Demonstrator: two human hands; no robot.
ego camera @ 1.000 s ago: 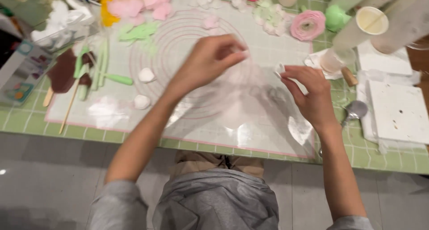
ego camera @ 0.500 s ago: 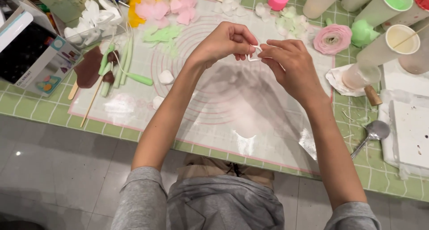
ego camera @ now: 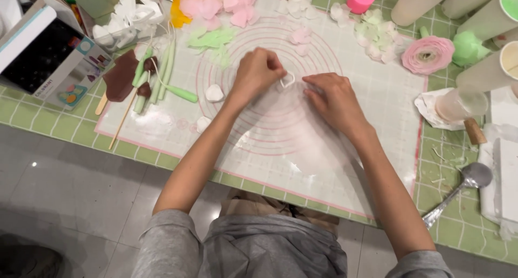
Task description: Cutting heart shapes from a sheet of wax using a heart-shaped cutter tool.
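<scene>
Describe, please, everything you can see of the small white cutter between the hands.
The small white cutter is a thin-walled open ring, roughly petal or teardrop shaped, probably plastic. It sits on the translucent mat near the middle of the mat's pink circles. The left hand pinches its left edge; the right hand lies just beside it.

left hand (ego camera: 258,73) pinching small white cutter (ego camera: 287,79) on translucent mat (ego camera: 377,110) | right hand (ego camera: 332,99) flat just beside cutter | pink flower (ego camera: 428,55) far right | green stems (ego camera: 162,78) at left
</scene>
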